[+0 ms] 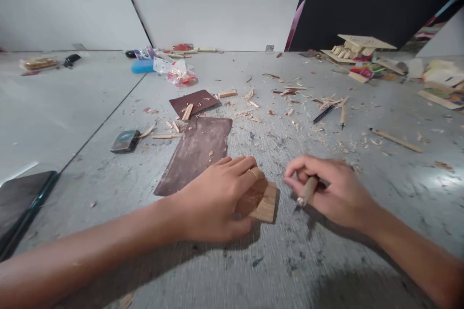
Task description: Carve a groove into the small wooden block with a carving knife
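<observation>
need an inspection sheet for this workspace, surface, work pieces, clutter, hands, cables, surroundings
Surface: grey top, dark-flecked, seam at left
Work pieces: wood lying flat; tool with a stick-like handle, its tip blurred
Clutter: shavings scattered; two brown sheets beyond the left hand; dark box at left; two pencil-like sticks at right
Hands: left over the wood, its grip partly hidden; right hand holding the tool, apart from the wood
Cables: nothing seen
Surroundings: white panels behind, dark panel at right
</observation>
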Demonstrator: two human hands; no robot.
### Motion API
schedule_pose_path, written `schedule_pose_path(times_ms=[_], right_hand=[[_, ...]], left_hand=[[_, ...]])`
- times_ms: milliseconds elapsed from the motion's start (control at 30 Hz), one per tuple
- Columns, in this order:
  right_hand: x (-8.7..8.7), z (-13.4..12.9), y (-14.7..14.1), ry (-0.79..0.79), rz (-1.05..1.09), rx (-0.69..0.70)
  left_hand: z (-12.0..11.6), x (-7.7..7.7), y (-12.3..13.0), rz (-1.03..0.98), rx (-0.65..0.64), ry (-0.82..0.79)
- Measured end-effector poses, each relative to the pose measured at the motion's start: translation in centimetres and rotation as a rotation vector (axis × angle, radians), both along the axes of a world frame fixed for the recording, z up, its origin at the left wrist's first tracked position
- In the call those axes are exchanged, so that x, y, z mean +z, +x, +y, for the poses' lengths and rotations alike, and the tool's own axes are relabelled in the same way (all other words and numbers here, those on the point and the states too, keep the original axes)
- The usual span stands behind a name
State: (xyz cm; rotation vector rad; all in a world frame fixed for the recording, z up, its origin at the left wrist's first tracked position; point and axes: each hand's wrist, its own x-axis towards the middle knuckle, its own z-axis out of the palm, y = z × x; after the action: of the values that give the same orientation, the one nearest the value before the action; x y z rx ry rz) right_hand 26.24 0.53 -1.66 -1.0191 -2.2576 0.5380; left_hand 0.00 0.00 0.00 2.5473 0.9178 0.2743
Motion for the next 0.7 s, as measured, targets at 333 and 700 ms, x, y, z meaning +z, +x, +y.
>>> schedule_pose_path(times_ms=[333,700], right_hand=[[0.2,1.1,2.3,0.131,0.025,-0.077],[0.9,-1.6,1.0,0.131,0.097,0.032]], left_hand=[[0.5,-1.1,-0.8,-0.302,-0.012,-0.1],[-0.4,0.3,-0.6,-0.435,-0.016,-0.084]])
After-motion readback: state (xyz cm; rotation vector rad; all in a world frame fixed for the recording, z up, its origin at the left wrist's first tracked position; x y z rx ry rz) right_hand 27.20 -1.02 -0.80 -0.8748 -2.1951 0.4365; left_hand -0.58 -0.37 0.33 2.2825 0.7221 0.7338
